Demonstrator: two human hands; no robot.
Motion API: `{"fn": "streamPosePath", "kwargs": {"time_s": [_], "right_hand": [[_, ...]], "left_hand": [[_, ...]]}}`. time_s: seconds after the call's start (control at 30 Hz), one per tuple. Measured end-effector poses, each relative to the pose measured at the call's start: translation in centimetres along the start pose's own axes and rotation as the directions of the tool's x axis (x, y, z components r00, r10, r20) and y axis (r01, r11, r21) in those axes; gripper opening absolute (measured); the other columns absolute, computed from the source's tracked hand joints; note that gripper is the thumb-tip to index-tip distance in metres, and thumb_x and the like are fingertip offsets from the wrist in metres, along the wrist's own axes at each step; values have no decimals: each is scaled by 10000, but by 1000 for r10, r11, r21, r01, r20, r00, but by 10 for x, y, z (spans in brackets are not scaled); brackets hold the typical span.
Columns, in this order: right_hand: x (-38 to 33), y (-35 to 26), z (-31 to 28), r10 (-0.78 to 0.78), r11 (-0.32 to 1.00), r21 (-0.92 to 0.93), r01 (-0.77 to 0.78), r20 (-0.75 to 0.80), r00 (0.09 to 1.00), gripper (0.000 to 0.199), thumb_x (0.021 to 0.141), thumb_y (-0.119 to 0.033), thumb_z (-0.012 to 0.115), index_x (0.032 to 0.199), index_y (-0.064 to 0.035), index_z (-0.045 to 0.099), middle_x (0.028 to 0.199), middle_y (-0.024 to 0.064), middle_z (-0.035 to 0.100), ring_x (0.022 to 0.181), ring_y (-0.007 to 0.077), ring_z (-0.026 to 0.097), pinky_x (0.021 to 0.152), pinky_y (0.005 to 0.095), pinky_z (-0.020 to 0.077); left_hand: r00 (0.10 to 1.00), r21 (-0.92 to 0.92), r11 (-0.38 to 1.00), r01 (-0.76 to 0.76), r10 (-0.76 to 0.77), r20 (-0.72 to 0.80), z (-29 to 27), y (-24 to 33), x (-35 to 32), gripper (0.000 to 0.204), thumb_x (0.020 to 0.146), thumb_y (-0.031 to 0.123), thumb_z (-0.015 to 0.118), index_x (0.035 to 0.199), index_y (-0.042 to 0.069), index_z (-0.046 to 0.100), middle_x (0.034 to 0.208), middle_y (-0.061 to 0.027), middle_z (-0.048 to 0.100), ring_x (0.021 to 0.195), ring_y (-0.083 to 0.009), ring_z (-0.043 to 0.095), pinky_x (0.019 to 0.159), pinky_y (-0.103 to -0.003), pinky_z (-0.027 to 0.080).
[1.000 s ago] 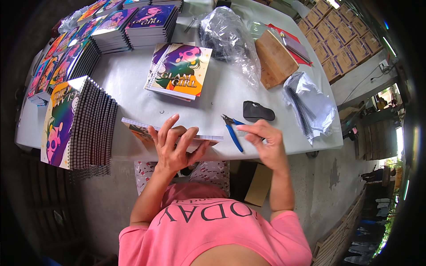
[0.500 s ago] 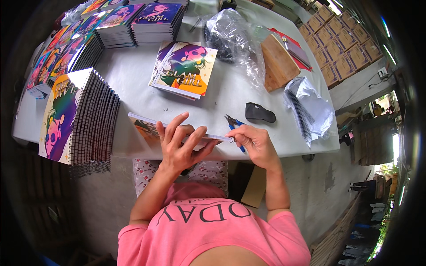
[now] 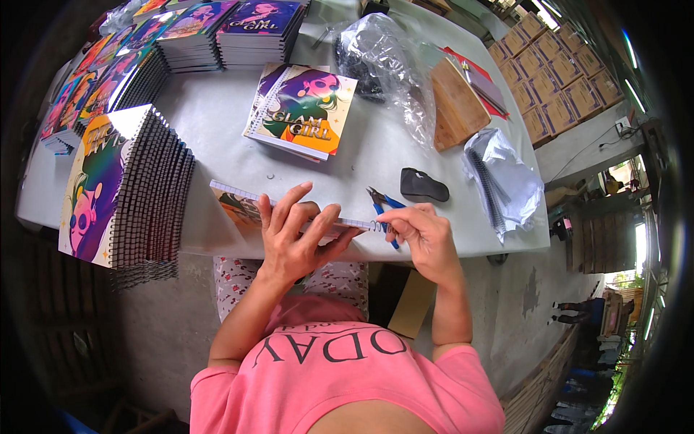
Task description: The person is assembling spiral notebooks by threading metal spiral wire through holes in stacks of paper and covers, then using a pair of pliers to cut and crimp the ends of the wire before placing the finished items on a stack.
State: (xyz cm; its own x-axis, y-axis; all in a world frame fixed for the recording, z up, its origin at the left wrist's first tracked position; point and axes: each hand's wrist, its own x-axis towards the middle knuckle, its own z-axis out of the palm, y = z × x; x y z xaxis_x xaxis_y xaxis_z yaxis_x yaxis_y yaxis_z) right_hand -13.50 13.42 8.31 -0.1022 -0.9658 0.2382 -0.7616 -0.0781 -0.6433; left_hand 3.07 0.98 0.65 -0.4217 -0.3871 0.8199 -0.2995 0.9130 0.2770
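Note:
Close to the table's front edge, my left hand point(image 3: 298, 233) grips a spiral notebook point(image 3: 238, 202) tilted on edge, its lined page edge uppermost. Its fingers spread across the near side, with the thumb toward the right end. A thin wire coil end point(image 3: 377, 226) sticks out at the notebook's right end. My right hand point(image 3: 426, 242) is closed in a pinch there, thumb and forefinger at the coil end. Blue-handled cutting pliers point(image 3: 391, 202) lie on the table just beyond and partly under my right hand, jaws pointing away.
At left stands a tall notebook stack point(image 3: 148, 192); further stacks point(image 3: 260, 43) fill the far left. Beyond my hands lie a few notebooks point(image 3: 307, 108). To the right are a black pouch point(image 3: 424, 186), crumpled paper with coils point(image 3: 502, 184), a wooden board point(image 3: 459, 108) and clear plastic point(image 3: 394, 65).
My right hand has shifted slightly rightward, its fingers curled more, and the coil end shows a little more. The left hand keeps its grip on the notebook. The view has moved a little.

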Motion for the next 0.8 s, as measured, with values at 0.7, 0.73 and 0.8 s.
{"fn": "streamPosePath", "kwargs": {"time_s": [0.7,0.73,0.8], "right_hand": [[28,41,14,-295,611,779,138,63,953,148,699,-73,668,821,2,709,880,118,624,844,203,606,774,300,473],[30,46,16,-143,794,607,48,110,984,158,678,-61,688,828,-19,717,868,115,631,818,205,612,757,316,480],[33,67,21,57,945,322,-63,28,998,214,642,15,675,840,-47,726,820,108,644,762,211,625,754,344,501]], "left_hand": [[995,-91,994,66,-59,79,-11,-1,2,420,664,470,746,676,113,526,752,-47,466,1130,-263,505,1096,-486,76],[995,-99,993,63,-55,83,-13,-2,1,436,664,474,746,657,110,507,748,-48,464,1134,-271,503,1091,-490,80],[995,-87,994,65,-58,80,-14,3,4,443,653,479,752,655,108,510,754,-54,464,1131,-271,505,1077,-492,103]]}}
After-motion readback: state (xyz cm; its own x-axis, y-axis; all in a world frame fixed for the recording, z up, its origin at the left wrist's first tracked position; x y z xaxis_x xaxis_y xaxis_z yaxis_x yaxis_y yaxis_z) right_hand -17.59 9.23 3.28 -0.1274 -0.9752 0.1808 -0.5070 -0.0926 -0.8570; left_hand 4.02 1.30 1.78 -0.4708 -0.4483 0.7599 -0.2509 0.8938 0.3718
